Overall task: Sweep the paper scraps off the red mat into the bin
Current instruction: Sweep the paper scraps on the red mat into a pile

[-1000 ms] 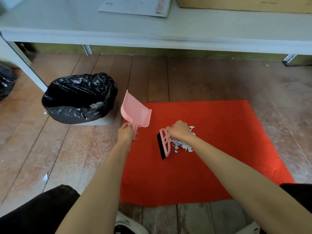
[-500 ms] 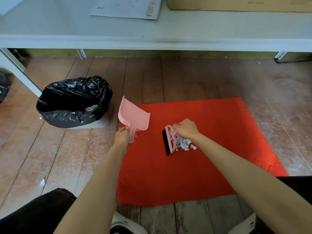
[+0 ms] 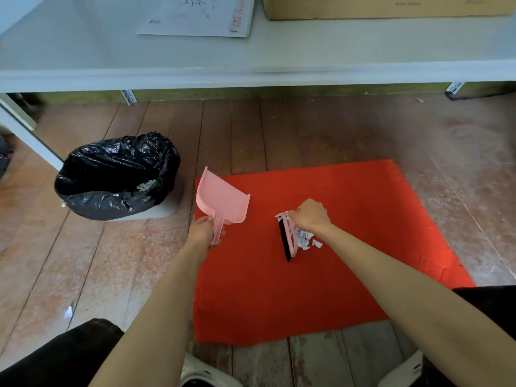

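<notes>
Gripping the pink brush (image 3: 289,238) in my right hand (image 3: 309,215), I press it against paper scraps (image 3: 305,241) mid red mat (image 3: 349,247); my left hand (image 3: 203,233) clasps the dustpan (image 3: 222,203) at the mat's left edge, the bin (image 3: 117,175) further left.

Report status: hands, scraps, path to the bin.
Left hand shut on pink dustpan, right hand on brush. Paper scraps piled on red mat. Bin path clear.

Head view, close, looking forward-down at floor (image 3: 321,129) under shelf (image 3: 251,74)
</notes>
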